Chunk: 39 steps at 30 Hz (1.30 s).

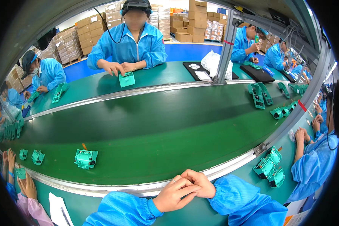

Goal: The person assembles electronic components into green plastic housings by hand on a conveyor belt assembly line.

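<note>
My left hand (177, 194), with a ring on one finger, lies against my right hand (198, 183) over the near metal rail of the conveyor. The fingers of both are closed and overlap one another. No object shows in either hand, though the inner fingers are partly hidden. Blue sleeves cover both my forearms. To the left on the green belt sits a green plastic assembly (86, 159) with an orange strip sticking up. Nearest on the right are several green assemblies (268, 167) grouped on the bench, apart from my hands.
Smaller green assemblies (37, 157) sit farther left on the belt (169, 150). White paper with a pen (60, 211) lies on the bench at lower left. A metal post (226, 49) rises at the far rail. Co-workers in blue handle green parts (127, 79) across the belt and on both sides.
</note>
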Motion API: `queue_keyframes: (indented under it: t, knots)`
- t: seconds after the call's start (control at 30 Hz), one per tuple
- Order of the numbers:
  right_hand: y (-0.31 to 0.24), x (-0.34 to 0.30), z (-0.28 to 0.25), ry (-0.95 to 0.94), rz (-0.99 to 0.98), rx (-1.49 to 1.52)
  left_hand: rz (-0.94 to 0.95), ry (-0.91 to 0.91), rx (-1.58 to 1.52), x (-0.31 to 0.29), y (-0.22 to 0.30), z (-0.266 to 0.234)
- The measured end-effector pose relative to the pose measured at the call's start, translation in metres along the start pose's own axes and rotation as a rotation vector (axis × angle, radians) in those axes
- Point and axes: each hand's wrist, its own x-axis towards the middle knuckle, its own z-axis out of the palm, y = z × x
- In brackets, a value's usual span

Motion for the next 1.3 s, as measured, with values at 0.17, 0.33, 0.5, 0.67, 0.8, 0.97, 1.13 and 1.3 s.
queue_keyframes:
  t: [0.17,0.33,0.5,0.67,0.8,0.97,1.13,1.3]
  knots:
    - [0.004,0.0,-0.001,0.0,0.016,0.0,-0.005,0.002,-0.011,0.0,0.0,0.001]
    - [0.002,0.0,-0.001,0.004,0.037,-0.014,-0.014,-0.004,0.002,-0.001,-0.001,0.001]
    - [0.001,-0.001,-0.002,-0.004,0.032,0.0,-0.001,0.01,-0.015,-0.002,-0.002,0.004]
    - [0.001,-0.004,-0.003,-0.016,0.045,-0.021,-0.007,0.015,-0.018,-0.004,-0.001,0.005]
    - [0.002,-0.006,-0.003,-0.004,0.033,-0.085,-0.001,0.005,-0.012,-0.005,-0.001,0.006]
    - [0.004,-0.007,-0.002,-0.002,0.038,-0.038,0.008,0.019,-0.01,-0.004,0.001,0.007]
    - [0.004,-0.01,-0.004,0.015,0.068,-0.04,0.003,0.01,-0.023,-0.003,0.002,0.009]
    - [0.005,-0.012,-0.002,0.003,0.057,-0.019,-0.016,-0.003,-0.02,-0.008,0.002,0.012]
